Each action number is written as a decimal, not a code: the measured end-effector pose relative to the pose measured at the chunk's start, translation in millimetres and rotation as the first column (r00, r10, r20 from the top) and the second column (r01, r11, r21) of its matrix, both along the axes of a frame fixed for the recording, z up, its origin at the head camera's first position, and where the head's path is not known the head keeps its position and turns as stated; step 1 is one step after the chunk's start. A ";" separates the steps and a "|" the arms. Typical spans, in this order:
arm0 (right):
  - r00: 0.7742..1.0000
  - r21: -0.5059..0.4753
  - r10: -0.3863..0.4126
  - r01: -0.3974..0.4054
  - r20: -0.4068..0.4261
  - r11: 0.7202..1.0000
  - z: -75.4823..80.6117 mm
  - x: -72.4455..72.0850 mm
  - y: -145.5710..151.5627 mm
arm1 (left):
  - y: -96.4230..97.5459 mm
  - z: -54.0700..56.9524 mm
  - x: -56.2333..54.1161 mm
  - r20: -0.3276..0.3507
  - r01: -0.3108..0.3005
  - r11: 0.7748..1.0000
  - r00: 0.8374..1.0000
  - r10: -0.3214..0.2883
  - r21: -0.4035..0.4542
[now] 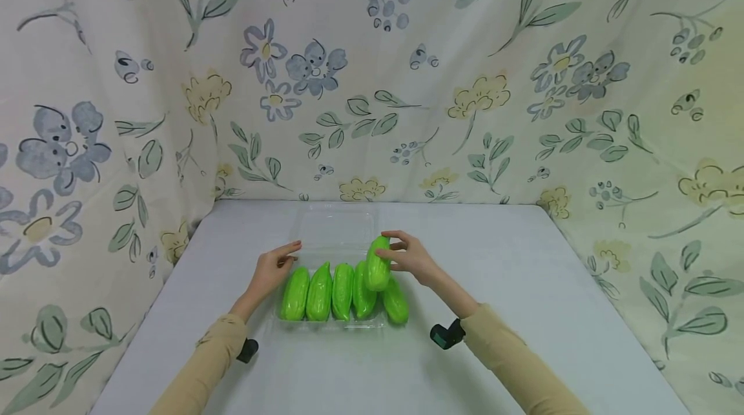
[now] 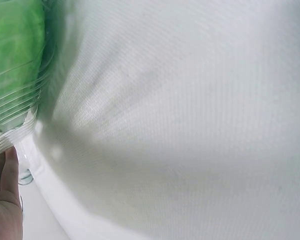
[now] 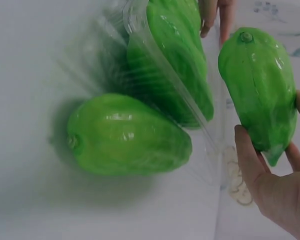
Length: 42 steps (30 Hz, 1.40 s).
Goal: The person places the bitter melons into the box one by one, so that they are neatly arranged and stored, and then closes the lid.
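Note:
My right hand (image 1: 413, 259) holds a glossy green papaya (image 1: 378, 270) between thumb and fingers, raised above the right end of a clear plastic container (image 1: 363, 324). In the right wrist view this papaya (image 3: 260, 85) has its pointed tip toward the palm. Several similar papayas (image 1: 318, 293) lie side by side in the container. Another papaya (image 3: 127, 136) rests on the table just outside its right wall. My left hand (image 1: 272, 271) is at the container's back left corner; in the left wrist view its straight fingers (image 2: 10, 172) touch the ribbed rim. Its thumb is hidden there.
The container's clear lid (image 1: 334, 226) lies opened back on the white table (image 1: 488, 253). Behind and at both sides hangs a floral curtain (image 1: 372, 144). A small dark wrist camera (image 1: 446, 335) sits under the right sleeve.

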State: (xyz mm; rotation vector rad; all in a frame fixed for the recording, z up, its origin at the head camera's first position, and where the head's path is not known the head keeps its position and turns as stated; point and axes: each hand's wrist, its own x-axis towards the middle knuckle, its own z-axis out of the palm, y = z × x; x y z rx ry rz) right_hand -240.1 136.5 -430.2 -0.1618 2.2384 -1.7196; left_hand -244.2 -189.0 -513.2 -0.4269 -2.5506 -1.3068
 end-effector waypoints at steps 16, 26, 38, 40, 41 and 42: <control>0.999 -0.031 0.038 -0.039 -0.019 0.999 -5.0 4.9 -36.9 | 1.1 1.3 0.6 -0.021 -0.006 1.000 1.000 0.006 -0.003; 0.998 -0.012 0.057 -0.058 -0.017 0.998 -10.4 8.0 -52.8 | 0.4 0.1 0.8 -0.025 -0.006 1.000 1.000 0.006 -0.001; 0.998 -0.035 0.070 -0.070 -0.010 0.997 -17.7 13.4 -74.7 | -0.2 -3.4 -1.2 -0.059 0.000 1.000 0.998 -0.001 -0.015; 0.998 -0.038 0.068 -0.068 -0.009 0.997 -19.8 13.7 -78.2 | -0.3 -3.5 -1.3 -0.059 0.001 1.000 0.998 -0.002 -0.013; 0.998 -0.035 0.068 -0.068 -0.011 0.997 -20.6 14.0 -80.0 | -0.2 -3.4 -1.3 -0.057 0.002 1.000 0.998 -0.002 -0.011; 0.998 -0.033 0.066 -0.066 -0.011 0.997 -21.2 14.6 -81.8 | -0.2 -3.4 -1.2 -0.055 0.001 1.000 0.998 -0.002 -0.010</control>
